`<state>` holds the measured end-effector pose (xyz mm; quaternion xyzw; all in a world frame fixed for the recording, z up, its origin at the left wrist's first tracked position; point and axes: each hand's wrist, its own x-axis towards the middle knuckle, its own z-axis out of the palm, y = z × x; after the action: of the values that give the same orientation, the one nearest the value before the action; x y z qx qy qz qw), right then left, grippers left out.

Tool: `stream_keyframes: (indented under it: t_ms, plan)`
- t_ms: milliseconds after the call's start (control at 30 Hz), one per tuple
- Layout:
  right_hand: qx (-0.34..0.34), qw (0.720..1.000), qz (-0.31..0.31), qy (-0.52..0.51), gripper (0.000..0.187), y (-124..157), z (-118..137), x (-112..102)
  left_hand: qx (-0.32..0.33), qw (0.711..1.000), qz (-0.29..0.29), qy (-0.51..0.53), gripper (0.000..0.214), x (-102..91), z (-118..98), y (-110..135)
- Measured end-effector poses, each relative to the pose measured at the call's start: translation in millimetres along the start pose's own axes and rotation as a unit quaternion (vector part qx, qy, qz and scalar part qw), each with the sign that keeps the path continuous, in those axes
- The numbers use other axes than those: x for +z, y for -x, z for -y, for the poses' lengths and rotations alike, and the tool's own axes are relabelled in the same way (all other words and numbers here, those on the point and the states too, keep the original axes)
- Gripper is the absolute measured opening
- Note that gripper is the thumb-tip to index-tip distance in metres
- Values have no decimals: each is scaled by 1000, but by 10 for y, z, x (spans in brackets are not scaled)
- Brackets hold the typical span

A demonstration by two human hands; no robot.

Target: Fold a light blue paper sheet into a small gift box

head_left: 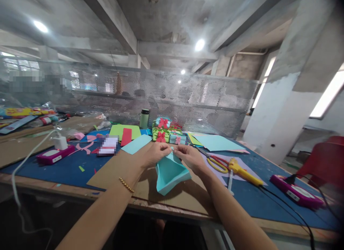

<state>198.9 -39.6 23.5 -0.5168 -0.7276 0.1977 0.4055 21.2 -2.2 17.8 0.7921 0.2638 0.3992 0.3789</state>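
Note:
Both my hands hold a light blue folded paper piece point(170, 174) just above a brown cardboard sheet point(139, 187) on the blue table point(53, 167). My left hand point(156, 154) pinches its top edge from the left, fingers closed. My right hand point(189, 157) pinches the same edge from the right. The paper hangs down below the fingers in a pocket-like shape. A bead bracelet point(126, 184) sits on my left wrist.
Small paper gift boxes with red bows point(165, 131), coloured paper sheets point(212, 141), a green bottle point(144, 118), yellow-handled scissors point(219, 164), a yellow glue gun point(243, 171) and two pink devices with cables point(295, 190) point(55, 155) lie around. A perforated metal screen point(188, 95) backs the table; people sit behind it.

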Motion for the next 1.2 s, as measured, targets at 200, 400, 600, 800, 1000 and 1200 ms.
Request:
stream_keyframes:
  t_ms: [200, 400, 600, 800, 1000, 1200]
  plan:
    - [-8, 997, -45, 57, 22, 54, 150, -11, -15, 1000, 4, 7, 19, 12, -17, -19]
    - [-15, 996, -49, 74, 21, 13, 95, 47, -22, 1000, 12, 18, 19, 17, -3, -10]
    - [-11, 999, -17, 50, 26, -5, 6, 53, -32, 999, 25, 36, 18, 4, 21, -10]
    - [-6, 1000, 4, 17, 33, 30, 28, -20, -28, 999, 14, 33, 18, 4, 29, -17]
    - [-10, 997, 22, 77, 28, 56, 165, -17, 0, 1000, 5, 5, 22, 5, -14, 3]
    - [-27, 996, 25, 75, 26, 67, 182, -2, 16, 1000, 20, -17, 27, 0, -27, -20]
